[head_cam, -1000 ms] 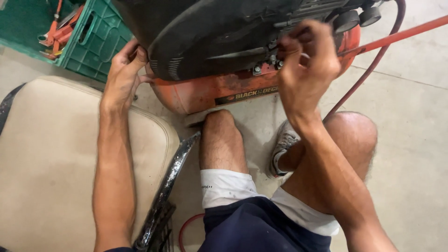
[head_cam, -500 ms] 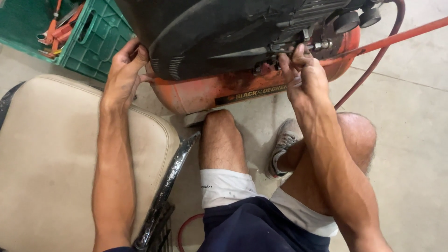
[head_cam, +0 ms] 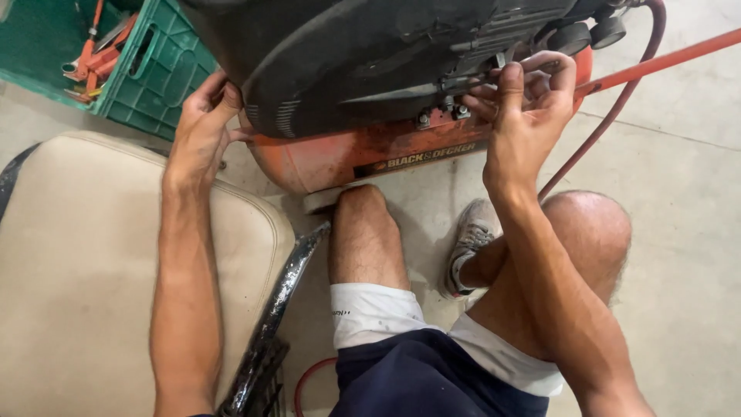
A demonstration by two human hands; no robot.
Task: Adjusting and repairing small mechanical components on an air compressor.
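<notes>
Two hands are on the air compressor (head_cam: pixel 363 147), which sits tipped on the concrete floor (head_cam: pixel 679 255) right in front of the person's bent knees. From the head camera: the left hand (head_cam: pixel 202 127) grips the left edge where the black shroud (head_cam: pixel 370 54) meets the orange tank, fingers curled tight around the rim, thumb pressed against the side. The right hand (head_cam: pixel 525 116) is up at the fittings on the right end, fingers (head_cam: pixel 505 81) pinched narrow around a small metal part just beside the row of bolts (head_cam: pixel 441 114); what exactly they pinch is too small to tell. Just above that hand sit two round black gauges (head_cam: pixel 590 35), and a red hose (head_cam: pixel 610 116) loops down past the wrist, while an orange bar (head_cam: pixel 664 62) runs off to the right edge. Left of the person lies a beige cushion (head_cam: pixel 93 262) with a dark metal frame (head_cam: pixel 274 309). Behind the left hand stands a green plastic crate (head_cam: pixel 154 85), with orange-handled tools (head_cam: pixel 93 54) near it.
</notes>
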